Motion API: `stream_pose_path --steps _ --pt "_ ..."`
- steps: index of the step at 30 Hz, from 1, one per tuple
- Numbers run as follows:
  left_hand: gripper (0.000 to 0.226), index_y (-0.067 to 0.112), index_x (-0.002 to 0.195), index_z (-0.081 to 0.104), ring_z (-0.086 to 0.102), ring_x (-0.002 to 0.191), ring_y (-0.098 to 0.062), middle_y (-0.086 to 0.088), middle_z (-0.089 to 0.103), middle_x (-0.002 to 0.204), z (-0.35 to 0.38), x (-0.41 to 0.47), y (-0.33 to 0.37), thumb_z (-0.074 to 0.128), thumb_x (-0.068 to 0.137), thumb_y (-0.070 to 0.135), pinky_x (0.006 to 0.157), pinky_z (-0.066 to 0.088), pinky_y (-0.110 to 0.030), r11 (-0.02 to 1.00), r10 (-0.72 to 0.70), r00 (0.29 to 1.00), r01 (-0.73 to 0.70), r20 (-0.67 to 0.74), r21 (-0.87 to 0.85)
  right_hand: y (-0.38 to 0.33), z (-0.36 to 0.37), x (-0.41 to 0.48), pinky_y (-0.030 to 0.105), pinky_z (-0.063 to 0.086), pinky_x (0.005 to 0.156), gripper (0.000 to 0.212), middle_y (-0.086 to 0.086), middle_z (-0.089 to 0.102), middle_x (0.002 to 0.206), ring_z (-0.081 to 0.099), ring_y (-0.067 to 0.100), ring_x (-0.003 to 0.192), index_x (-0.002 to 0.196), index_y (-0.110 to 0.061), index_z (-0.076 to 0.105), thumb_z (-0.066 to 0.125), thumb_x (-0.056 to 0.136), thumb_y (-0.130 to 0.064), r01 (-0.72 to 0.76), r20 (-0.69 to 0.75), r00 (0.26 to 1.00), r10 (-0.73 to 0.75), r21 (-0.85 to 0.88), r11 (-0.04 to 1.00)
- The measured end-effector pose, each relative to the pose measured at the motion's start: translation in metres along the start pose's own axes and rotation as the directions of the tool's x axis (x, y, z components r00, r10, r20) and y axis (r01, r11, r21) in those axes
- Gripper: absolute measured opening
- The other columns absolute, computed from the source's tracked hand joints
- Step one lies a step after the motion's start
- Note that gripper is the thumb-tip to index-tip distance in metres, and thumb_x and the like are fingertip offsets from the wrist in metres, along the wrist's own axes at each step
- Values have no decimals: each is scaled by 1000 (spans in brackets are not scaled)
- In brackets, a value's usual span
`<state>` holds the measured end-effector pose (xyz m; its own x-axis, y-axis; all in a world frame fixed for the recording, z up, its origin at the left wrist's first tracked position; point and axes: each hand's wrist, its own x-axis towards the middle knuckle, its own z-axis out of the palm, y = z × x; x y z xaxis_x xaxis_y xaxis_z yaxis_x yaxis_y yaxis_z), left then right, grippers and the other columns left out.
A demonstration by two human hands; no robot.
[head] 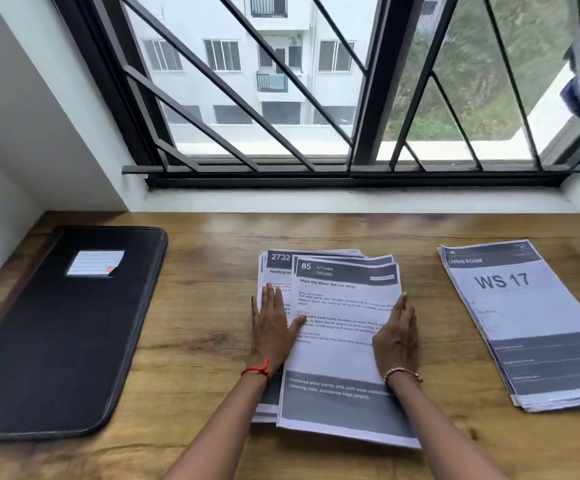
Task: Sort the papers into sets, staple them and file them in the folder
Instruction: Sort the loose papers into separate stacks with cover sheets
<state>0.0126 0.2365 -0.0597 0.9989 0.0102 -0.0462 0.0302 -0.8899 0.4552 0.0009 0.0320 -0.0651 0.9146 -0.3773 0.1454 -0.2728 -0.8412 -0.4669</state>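
**Both hands flat on the middle pile**

Both hands are down on the loose pile of papers [337, 358] at the centre of the wooden bench [195, 306]. The left hand [271, 327] lies flat, fingers straight and close together, across the left side of the pile, its thumb reaching onto the top sheet. The right hand [397, 336] stands more on its edge against the right side of that top sheet, fingers straight too. Nothing is pinched, nothing is lifted.

The top sheet is headed "85 KITCHEN", and a sheet marked "2732" [278, 268] pokes out beneath it at the far left, so the pile is fanned and uneven. Well apart to the right lies a second, neater stack [524, 323], with "LIVING ROOM" and "WS 17" on its top page.

Over on the left of the bench, the black folder [56, 334] lies closed and flat, with a lined label [95, 263] on its cover. There is a red thread [259, 368] on the left wrist and a beaded bracelet [402, 372] on the right. The barred window [281, 98] runs behind the bench.
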Motion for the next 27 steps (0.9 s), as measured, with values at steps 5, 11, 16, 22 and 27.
stream_pose_path --steps 5,11,16,22,27 --pt "73 6 144 24 18 141 -23 -11 27 151 -5 12 -5 56 90 42 116 4 -34 990 -36 992 19 -125 -138 2 2 0 47 45 88 69 32 46 123 50 47 103 137 13 27 45 71 17 -3 -12 1000 3 3 1000" --pt "77 11 149 -1 -10 144 -16 -4 -5 158 -21 58 -15 41 95 46 114 -9 -43 988 -75 994 84 78 -128 5 5 2 48 45 90 69 32 42 132 49 46 109 138 13 28 47 72 16 3 -26 1000 -3 -23 1000" --pt "78 10 149 6 -8 145 -15 -3 -1 158 -25 87 -21 45 93 47 114 -9 -45 980 -82 993 95 82 -176 5 9 4 48 47 87 68 33 43 131 51 47 107 135 15 31 48 69 17 2 -48 999 -3 -21 1000" --pt "55 14 140 38 1 145 -17 -2 13 157 -23 96 -23 54 92 34 113 -6 -47 973 -29 997 11 -74 -229 7 12 5 49 49 84 68 34 45 128 53 48 103 134 15 33 50 68 16 -2 -59 998 -1 -42 999" --pt "28 1 116 60 36 134 -29 -12 49 136 -22 95 -21 58 88 2 109 23 -27 910 9 964 -118 -266 -398 7 13 5 48 49 83 68 34 46 126 53 48 101 134 16 32 50 68 17 1 -61 998 -3 -42 999"
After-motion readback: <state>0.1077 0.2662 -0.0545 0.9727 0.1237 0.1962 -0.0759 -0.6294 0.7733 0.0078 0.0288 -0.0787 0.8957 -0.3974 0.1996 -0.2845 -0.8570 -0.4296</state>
